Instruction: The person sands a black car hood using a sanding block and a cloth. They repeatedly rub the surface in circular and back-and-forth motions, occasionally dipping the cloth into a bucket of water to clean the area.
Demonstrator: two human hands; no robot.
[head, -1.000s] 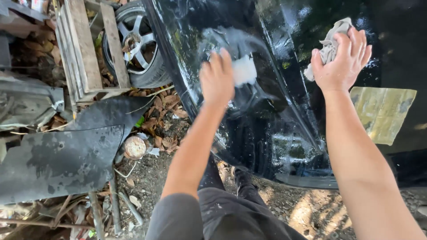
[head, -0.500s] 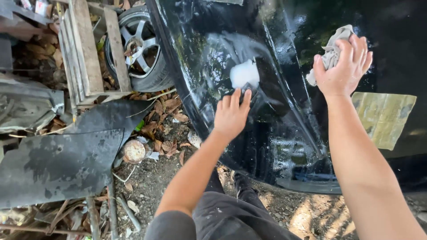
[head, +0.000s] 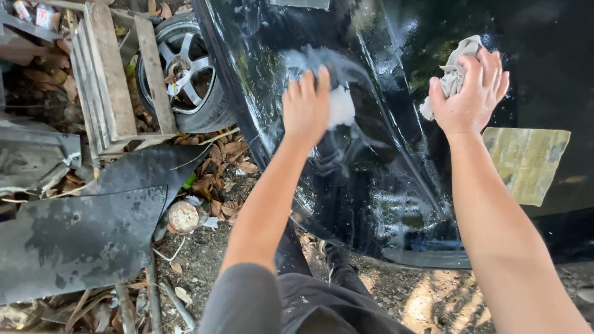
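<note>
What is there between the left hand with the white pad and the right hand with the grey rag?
Head view: only wet, glossy black car panel lies between left hand and right hand.

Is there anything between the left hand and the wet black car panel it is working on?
Only the white soapy pad: the left hand presses it against the wet black car panel. Nothing else visible lies between them.

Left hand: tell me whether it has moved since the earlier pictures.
Yes. The left hand with its white pad slid back up the black panel, away from its lower edge.
</note>
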